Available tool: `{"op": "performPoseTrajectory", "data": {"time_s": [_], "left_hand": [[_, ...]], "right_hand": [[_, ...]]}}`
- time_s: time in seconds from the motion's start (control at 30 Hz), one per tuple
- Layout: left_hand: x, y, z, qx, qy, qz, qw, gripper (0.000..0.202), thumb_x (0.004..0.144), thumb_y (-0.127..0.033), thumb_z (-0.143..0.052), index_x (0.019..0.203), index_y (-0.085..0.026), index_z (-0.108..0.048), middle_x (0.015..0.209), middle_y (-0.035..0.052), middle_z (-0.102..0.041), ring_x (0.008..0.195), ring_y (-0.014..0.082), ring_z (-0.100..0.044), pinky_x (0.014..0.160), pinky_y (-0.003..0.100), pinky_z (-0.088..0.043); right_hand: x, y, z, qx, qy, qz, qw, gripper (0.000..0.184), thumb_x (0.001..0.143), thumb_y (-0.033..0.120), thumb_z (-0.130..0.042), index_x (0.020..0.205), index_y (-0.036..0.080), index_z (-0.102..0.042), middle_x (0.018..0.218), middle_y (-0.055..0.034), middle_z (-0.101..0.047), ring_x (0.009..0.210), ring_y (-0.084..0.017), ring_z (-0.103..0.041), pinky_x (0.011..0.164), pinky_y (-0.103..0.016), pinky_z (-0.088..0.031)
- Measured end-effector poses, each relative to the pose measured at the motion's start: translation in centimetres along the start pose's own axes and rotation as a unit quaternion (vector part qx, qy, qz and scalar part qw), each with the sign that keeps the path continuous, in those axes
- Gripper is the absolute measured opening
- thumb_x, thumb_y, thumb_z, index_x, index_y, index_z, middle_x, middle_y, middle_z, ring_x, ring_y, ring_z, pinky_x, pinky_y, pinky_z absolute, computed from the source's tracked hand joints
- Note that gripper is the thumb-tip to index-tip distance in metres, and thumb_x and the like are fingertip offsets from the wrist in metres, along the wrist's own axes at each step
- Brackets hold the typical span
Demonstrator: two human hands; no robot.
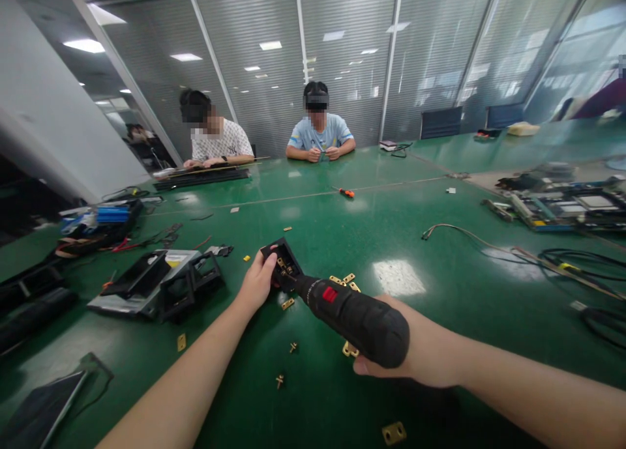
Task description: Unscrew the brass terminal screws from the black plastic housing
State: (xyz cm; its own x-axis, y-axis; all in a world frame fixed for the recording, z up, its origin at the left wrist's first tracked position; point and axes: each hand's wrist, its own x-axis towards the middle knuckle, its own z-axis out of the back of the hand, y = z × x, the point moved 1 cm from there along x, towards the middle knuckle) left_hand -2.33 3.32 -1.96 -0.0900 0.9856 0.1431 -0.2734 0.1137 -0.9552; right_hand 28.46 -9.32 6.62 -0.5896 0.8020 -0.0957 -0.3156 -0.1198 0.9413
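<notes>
My left hand (257, 280) is closed on the near left side of a small black housing (290, 256), which has brass-coloured pieces inside. In my right hand (415, 341) is a black cordless screwdriver (349, 312) with a red switch on top. Its front end points into the housing; whether the bit touches a screw I cannot tell. My right fingers are partly hidden below the tool. Brass plates (349, 278) lie just behind the screwdriver, and another brass plate (288, 304) is below the housing. Small brass screws (280, 380) are nearer to me.
Black frames (190, 286) and a flat panel (46, 403) lie to the left. Circuit boards (567, 201) and coiled cables (587, 273) occupy the right. An orange-handled screwdriver (346, 193) is farther back. Two people (320, 133) sit across the green table (332, 224).
</notes>
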Motion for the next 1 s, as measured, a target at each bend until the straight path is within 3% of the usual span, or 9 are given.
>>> {"op": "performPoseTrajectory", "data": {"time_s": [0.3, 0.47, 0.7, 1.0], "left_hand": [[0.0, -0.3, 0.2, 0.006, -0.002, -0.004, 1.000, 0.061, 0.094, -0.062, -0.057, 0.140, -0.022, -0.060, 0.101, 0.0074, -0.070, 0.075, 0.0211, -0.068, 0.057, 0.029, -0.056], [0.1, -0.3, 0.2, -0.001, 0.000, 0.003, 1.000, 0.061, 0.094, -0.061, -0.057, 0.142, -0.024, -0.058, 0.110, 0.0084, -0.070, 0.082, 0.0218, -0.069, 0.061, 0.030, -0.058], [-0.1, -1.0, -0.3, 0.008, -0.002, 0.006, 1.000, 0.062, 0.093, -0.063, -0.057, 0.138, -0.021, -0.060, 0.089, 0.0043, -0.066, 0.064, 0.0168, -0.062, 0.049, 0.025, -0.049], [0.1, -0.6, -0.2, 0.009, 0.002, 0.009, 1.000, 0.066, 0.092, -0.065, -0.057, 0.141, -0.021, -0.058, 0.089, 0.0047, -0.068, 0.062, 0.0168, -0.061, 0.050, 0.026, -0.049]], "right_hand": [[0.7, -0.8, 1.3, 0.021, 0.068, 0.091, 0.993, 0.023, 0.078, 0.025, -0.081, 0.096, 0.016, -0.069, 0.087, -0.0031, -0.070, 0.076, -0.016, -0.063, 0.072, -0.030, -0.053], [0.5, -1.1, 1.5, 0.016, 0.044, 0.102, 0.994, 0.035, 0.080, 0.026, -0.082, 0.110, 0.015, -0.071, 0.087, -0.0029, -0.070, 0.078, -0.017, -0.063, 0.073, -0.029, -0.053], [0.1, -0.7, 1.2, 0.003, 0.031, 0.086, 0.996, 0.036, 0.081, 0.023, -0.080, 0.114, 0.014, -0.069, 0.079, -0.0010, -0.068, 0.071, -0.015, -0.060, 0.067, -0.027, -0.051], [0.2, -1.2, 1.2, 0.017, 0.038, 0.088, 0.995, 0.038, 0.082, 0.023, -0.079, 0.117, 0.013, -0.069, 0.087, -0.0037, -0.071, 0.072, -0.015, -0.063, 0.066, -0.026, -0.052]]}}
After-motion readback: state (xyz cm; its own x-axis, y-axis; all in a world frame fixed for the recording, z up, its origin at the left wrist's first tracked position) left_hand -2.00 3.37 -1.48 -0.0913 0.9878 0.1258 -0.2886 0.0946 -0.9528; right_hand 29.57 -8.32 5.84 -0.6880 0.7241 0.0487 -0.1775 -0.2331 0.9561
